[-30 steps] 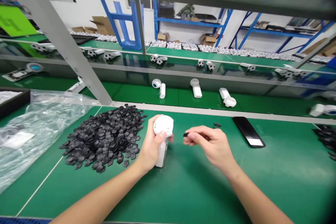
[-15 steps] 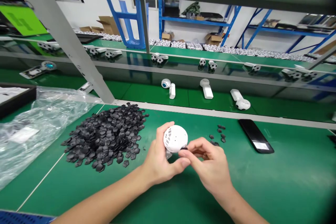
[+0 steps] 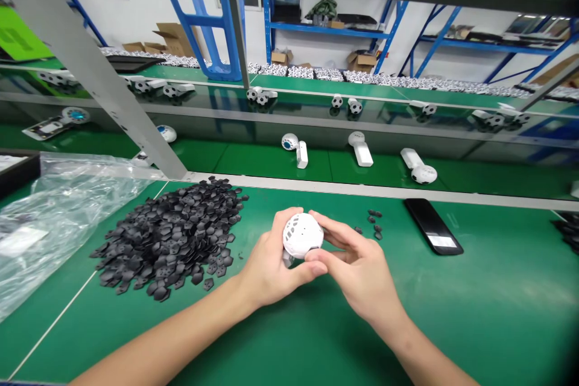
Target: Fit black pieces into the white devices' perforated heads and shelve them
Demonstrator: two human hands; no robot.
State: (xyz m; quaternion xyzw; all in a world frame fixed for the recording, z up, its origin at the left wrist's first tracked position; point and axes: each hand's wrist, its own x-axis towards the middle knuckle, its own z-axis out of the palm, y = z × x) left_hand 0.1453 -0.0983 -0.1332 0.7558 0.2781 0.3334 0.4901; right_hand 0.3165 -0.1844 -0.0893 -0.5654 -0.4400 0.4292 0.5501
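Pressing a black piece into a white ball — so it seems.
The left hand curls snugly round the ball over the green table; the right hand pinches its right side, thumb by the piece. Next probably calls for firm thumb pressure — ball kept steady.

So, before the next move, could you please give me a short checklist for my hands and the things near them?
1. Left hand holds the white unit: ok.
2. Right hand has its thumb and fingers at the unit's round head: ok.
3. Black piece at the head's lower right edge is fully seated: cannot tell, too small and partly covered.
4. Heap of black pieces lies apart from both hands: ok, to the left.
5. Black phone is apart from the right hand: ok.
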